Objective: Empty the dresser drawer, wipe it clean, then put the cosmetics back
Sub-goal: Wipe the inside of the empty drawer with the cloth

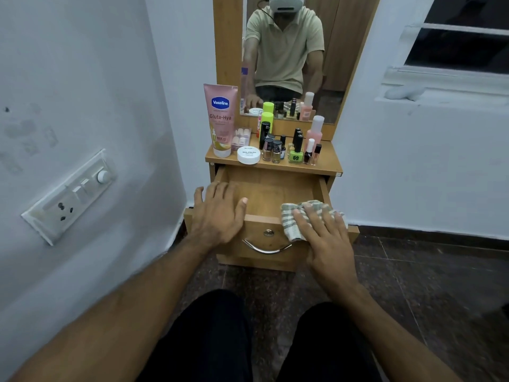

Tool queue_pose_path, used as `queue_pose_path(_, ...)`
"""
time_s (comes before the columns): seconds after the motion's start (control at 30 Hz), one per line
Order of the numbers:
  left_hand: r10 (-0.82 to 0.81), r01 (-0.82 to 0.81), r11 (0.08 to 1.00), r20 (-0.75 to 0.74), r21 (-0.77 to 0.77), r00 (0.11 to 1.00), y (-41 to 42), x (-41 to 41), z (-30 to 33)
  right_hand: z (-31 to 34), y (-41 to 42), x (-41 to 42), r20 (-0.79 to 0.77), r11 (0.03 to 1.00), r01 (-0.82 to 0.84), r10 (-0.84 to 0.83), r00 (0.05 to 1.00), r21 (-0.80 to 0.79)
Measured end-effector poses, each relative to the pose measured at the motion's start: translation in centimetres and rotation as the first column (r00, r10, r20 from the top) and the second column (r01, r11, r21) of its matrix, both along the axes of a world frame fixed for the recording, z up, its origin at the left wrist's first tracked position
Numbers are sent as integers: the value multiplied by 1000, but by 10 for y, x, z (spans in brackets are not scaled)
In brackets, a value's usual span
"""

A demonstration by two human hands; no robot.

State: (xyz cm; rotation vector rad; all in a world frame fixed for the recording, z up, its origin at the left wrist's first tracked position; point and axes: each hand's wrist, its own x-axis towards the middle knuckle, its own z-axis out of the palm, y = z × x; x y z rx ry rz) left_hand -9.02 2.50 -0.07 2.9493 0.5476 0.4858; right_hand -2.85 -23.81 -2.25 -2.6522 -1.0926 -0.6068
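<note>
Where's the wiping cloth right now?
The striped cloth is draped over the open drawer's front right corner, pressed under the right hand, just right of the metal handle.

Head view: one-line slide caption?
Right hand presses cloth on open, emptied drawer; left hand steadies it.

cosmetics (275,144) on dresser (327,161) (above drawer (275,188))

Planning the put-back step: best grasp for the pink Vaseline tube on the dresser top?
Probably the mid-body of the Vaseline tube, pinched across its flat faces from the front or from above. It stands upright on its white cap at the left edge of the dresser top, so the upper body is free. The clear box and the white jar crowd its lower right, so stay high and lift straight up.
</note>
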Motion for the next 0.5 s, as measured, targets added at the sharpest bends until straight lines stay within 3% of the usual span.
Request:
queue_pose_path(0.17, 16, -17, 1000, -60, -26, 998, -4, 3, 5, -15, -10, 0, -5, 962, 195, -198, 980, 191)
queue_pose_path(0.33, 20, -25, 999, -103, -45, 994, 0, 2, 7, -23, 10, -18, 59, 976, 32, -45, 997, 214)
queue_pose_path(0.5, 21, -30, 997, -115, -71, 993, -5, 2, 11, -23, -11, -11, 28, 890, 183, -214, 976, 418)
